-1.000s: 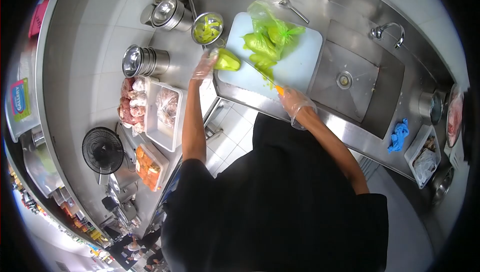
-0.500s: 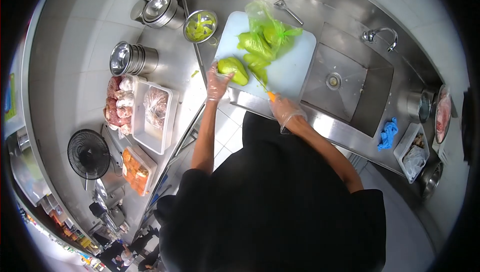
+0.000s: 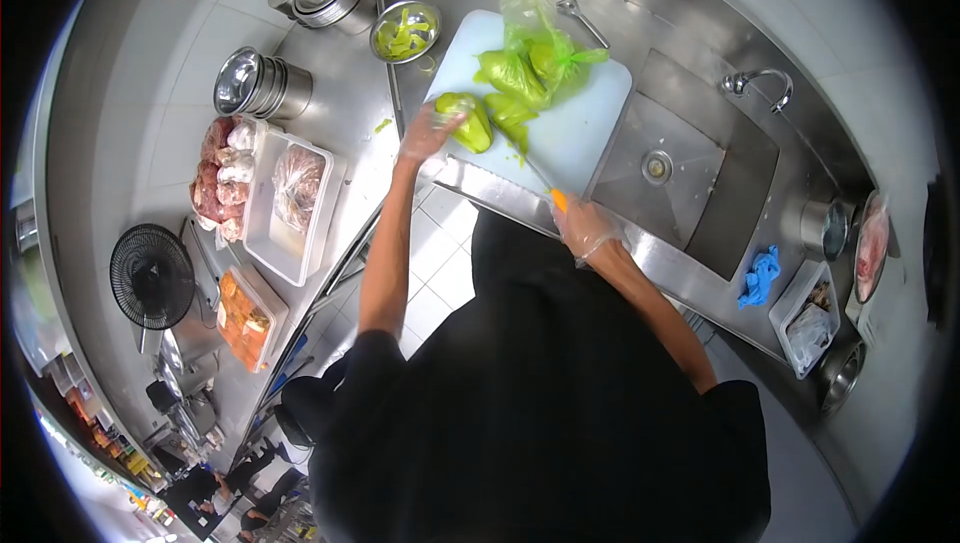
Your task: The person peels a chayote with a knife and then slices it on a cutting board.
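My left hand (image 3: 434, 131), in a clear plastic glove, has its fingers wrapped over a green pear-shaped fruit (image 3: 475, 131) near the left edge of the white cutting board (image 3: 580, 143). My right hand (image 3: 590, 228), gloved too, grips a knife (image 3: 559, 200) by its orange handle. The blade points up and left over the board's front edge, apart from the fruit. Loose green pieces (image 3: 510, 113) lie right of the fruit. Behind them is a knotted green plastic bag (image 3: 528, 18) with more green fruit inside.
A metal bowl (image 3: 432, 40) holding green peelings stands beyond the board's left corner. The steel sink (image 3: 640, 128) with its tap (image 3: 765, 83) lies to the right. A blue cloth (image 3: 760, 276) sits near it. White tubs (image 3: 313, 218) and bagged meat (image 3: 225, 178) occupy the left counter.
The knife and my right hand have drawn back from the green pieces, toward the front edge. My left hand has shifted further over the fruit. The whole view has tilted slightly.
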A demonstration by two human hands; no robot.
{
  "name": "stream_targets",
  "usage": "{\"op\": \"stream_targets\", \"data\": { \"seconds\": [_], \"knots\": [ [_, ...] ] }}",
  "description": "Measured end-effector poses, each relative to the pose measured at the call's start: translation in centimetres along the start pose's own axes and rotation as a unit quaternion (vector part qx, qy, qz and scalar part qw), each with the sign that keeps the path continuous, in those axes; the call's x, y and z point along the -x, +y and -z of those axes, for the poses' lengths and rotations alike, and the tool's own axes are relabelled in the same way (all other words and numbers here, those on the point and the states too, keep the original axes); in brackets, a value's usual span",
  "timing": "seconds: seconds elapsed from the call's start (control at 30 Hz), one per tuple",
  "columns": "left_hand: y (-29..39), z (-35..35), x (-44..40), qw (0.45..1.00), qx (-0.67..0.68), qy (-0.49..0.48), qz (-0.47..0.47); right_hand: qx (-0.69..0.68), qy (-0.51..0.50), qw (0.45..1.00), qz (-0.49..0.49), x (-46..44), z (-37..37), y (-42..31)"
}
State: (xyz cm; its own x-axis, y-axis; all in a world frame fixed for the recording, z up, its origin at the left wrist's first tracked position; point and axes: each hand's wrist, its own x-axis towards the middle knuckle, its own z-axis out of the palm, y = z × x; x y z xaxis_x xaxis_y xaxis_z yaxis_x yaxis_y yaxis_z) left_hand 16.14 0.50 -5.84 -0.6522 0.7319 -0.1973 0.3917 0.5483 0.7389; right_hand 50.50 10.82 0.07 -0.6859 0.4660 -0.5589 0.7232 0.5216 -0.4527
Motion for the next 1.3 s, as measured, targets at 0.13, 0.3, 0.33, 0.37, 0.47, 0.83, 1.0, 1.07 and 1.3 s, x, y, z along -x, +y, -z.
{"op": "stream_targets", "data": {
  "seconds": [0.13,0.3,0.33,0.37,0.47,0.83,1.0,1.07,1.3],
  "knots": [
    [1.3,-0.5,-3.7,0.948,0.212,-0.173,0.16,0.022,-0.034,0.999,-0.02,0.3,0.9,-0.9],
    [-4.4,-3.8,-3.8,0.916,0.356,-0.131,0.134,-0.007,-0.026,1.0,-0.007,-0.7,-0.2,-0.7],
    [-5.2,-5.4,-2.6,0.934,0.324,-0.054,0.142,-0.014,-0.031,0.999,-0.004,-0.9,-0.3,-0.8],
    [-5.3,-6.6,-1.2,0.945,0.29,0.025,0.149,-0.018,-0.029,0.999,0.0,-1.0,-0.4,-0.9],
    [-0.7,-6.7,3.8,0.857,0.417,0.183,0.24,-0.022,-0.02,0.999,0.019,-1.8,-0.3,-1.1],
    [-0.1,-7.3,12.1,0.926,-0.292,0.107,-0.214,0.015,0.027,0.999,0.013,-3.1,-0.4,-0.1],
    [0.1,-5.3,6.7,0.875,-0.414,-0.03,-0.251,0.035,0.03,0.998,0.036,-3.3,-0.5,2.1],
    [0.3,-4.5,6.1,0.899,-0.358,-0.035,-0.25,0.003,0.028,0.999,0.034,-3.1,-0.2,1.9],
    [-1.7,-5.1,4.3,0.934,0.357,0.018,0.02,-0.051,0.056,0.996,0.039,-0.5,1.0,0.6]
  ]
}}
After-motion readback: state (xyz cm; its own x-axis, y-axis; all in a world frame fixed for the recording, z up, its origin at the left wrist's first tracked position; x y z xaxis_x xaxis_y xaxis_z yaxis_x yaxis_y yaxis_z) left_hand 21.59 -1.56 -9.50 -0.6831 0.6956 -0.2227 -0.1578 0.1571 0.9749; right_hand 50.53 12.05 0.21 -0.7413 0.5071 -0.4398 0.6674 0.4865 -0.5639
